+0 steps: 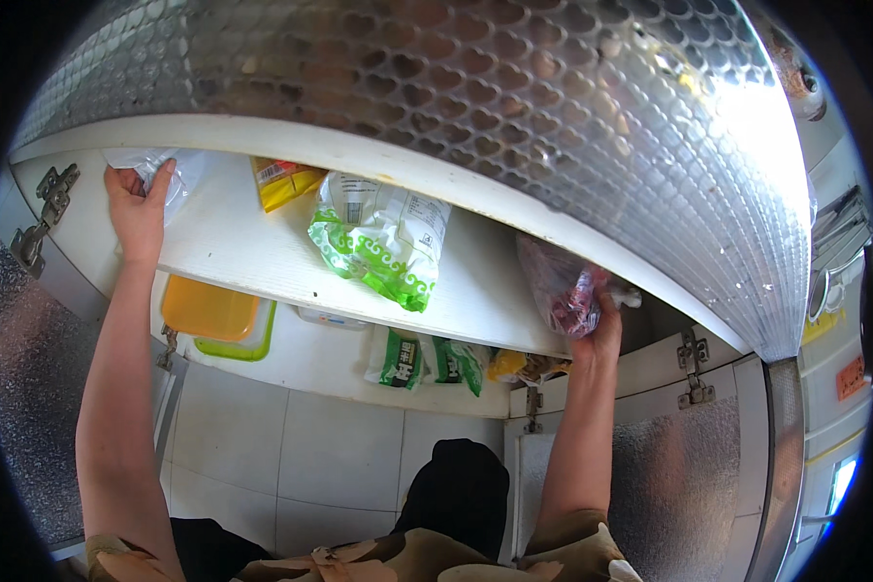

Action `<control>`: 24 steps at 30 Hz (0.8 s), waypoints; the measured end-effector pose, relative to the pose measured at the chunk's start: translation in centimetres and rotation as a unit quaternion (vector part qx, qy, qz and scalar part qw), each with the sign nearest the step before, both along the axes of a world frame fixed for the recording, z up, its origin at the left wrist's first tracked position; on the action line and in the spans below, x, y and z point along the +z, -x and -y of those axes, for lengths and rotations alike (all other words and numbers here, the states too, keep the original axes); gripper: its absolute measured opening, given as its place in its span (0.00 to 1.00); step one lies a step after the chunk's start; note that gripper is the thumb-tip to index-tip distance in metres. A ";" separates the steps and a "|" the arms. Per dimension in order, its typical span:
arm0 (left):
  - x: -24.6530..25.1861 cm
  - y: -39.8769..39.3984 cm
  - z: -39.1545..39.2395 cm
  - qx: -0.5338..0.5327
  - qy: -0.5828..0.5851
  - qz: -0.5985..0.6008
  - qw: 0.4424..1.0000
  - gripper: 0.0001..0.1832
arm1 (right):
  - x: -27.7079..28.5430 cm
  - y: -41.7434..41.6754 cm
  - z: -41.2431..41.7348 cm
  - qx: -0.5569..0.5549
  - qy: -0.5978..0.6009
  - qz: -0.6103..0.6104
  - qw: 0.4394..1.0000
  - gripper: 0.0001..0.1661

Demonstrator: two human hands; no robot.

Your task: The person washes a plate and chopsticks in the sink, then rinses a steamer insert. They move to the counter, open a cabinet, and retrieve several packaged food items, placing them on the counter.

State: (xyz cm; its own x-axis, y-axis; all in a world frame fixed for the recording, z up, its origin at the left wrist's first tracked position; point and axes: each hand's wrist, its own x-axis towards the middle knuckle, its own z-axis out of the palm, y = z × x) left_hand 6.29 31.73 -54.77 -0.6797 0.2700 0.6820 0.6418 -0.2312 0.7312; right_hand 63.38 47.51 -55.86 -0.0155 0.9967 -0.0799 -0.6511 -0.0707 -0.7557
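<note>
At the left end of a white cabinet shelf (233,247), my left hand (138,207) grips a clear plastic bag (182,178) between thumb and fingers. Part of that bag is hidden under the counter edge. My right hand (602,327) is at the shelf's right end, closed on a thin plastic bag with reddish contents (571,295). Between my hands lie a white-and-green printed plastic package (385,233) and a yellow packet (284,182), both partly beneath the counter edge.
Overhead, the counter (436,65) has a shiny, heart-patterned covering. Two hinged doors, left (44,378) and right (676,451), stand open. On the lower shelf (313,356) are an orange plastic container (211,305), green-and-white packets (400,356) and a yellow bag (509,364).
</note>
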 end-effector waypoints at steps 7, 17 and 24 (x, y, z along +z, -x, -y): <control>-0.4 0.1 0.6 0.066 -0.066 -0.026 0.995 0.37 | 0.8 1.5 1.5 0.100 0.030 -0.092 0.990 0.16; 2.6 -17.1 2.0 -0.232 0.201 -0.242 0.920 0.37 | 2.6 2.7 0.1 -0.101 -0.207 0.128 0.965 0.16; 1.9 -18.5 -1.2 -0.222 0.366 -0.255 0.867 0.46 | 3.0 3.3 1.8 -0.042 -0.177 0.422 0.888 0.29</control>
State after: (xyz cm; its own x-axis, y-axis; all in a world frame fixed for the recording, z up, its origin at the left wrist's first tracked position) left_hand 24.78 32.90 -52.91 -0.0580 0.9150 0.3993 0.8916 -0.1325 0.4331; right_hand 60.07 45.73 -52.83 -0.0224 0.9566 0.2905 0.1670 0.2901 -0.9423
